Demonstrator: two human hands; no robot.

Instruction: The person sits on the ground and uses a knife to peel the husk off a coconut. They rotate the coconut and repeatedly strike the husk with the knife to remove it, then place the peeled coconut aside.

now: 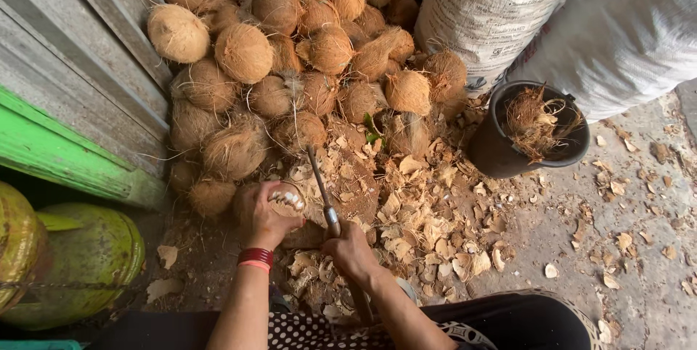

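A brown coconut (284, 203) sits low on the ground, held tight in the left hand (263, 218). The right hand (351, 252) grips a long knife (324, 197), its blade beside the coconut. Behind is a big coconut pile (290, 52), with shell chips (421, 226) and a black bucket (501, 154) nearby.

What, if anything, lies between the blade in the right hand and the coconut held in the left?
Nothing visible. The left hand grips the coconut from its left side, and the blade in the right hand passes just to its right. Only loose husk chips lie on the ground beneath.
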